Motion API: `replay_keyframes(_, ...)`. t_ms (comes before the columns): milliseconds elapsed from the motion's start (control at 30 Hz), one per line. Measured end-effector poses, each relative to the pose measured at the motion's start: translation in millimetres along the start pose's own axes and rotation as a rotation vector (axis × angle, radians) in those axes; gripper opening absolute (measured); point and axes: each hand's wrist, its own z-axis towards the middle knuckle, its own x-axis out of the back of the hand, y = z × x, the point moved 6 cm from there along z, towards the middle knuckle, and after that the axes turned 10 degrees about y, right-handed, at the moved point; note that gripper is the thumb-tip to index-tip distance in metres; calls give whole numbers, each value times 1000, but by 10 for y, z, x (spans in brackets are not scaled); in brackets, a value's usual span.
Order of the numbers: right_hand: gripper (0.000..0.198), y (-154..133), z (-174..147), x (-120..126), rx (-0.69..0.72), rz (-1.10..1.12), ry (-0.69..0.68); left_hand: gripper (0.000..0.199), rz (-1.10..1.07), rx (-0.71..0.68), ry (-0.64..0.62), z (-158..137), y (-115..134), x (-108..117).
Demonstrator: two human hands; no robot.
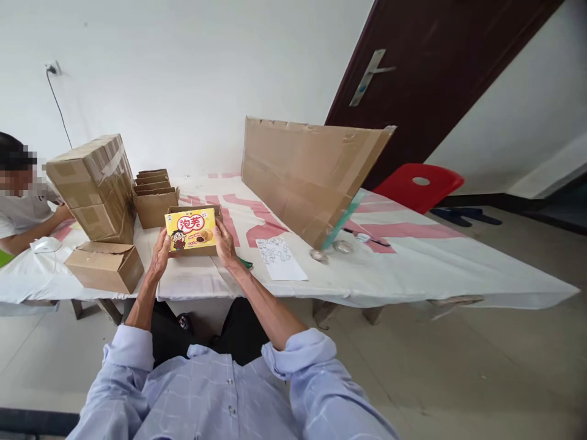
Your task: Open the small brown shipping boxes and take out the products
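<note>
Between my two hands is a yellow snack box [191, 231] with red lettering, a cartoon figure and a pictured puff. My left hand [160, 250] grips its left edge, and my right hand [224, 243] grips the right edge. Directly behind the yellow box stands a brown cardboard box [217, 211], mostly hidden by it; I cannot tell whether the two touch. Farther back on the left is an open carton [156, 208] with upright cardboard flaps or dividers. A low cardboard box [105, 267] with its top flaps folded over lies left of my left hand.
Taped cartons [94, 189] are stacked at the left, beside a seated person [22, 208]. A large cardboard sheet [307, 177] stands upright on the cloth-covered table [413, 263]. A marked paper sheet [282, 260] and tape rolls [343, 246] lie right of my hands. A red chair [419, 186] stands behind.
</note>
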Motion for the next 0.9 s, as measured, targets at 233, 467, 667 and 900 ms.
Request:
replay_keyframes(233, 89, 363, -388, -232, -121, 42, -103, 79, -45, 33, 5, -279, -15, 203)
replay_keyframes(467, 98, 745, -461, -347, -248, 39, -82, 82, -14, 105, 10, -382, -300, 315)
replay_keyframes(667, 93, 899, -484, -375, -344, 20, -81, 81, -5, 141, 28, -372, -432, 334)
replay_keyframes(900, 92, 938, -491, -373, -370, 4, -71, 85, -11, 166, 46, -354, -488, 327)
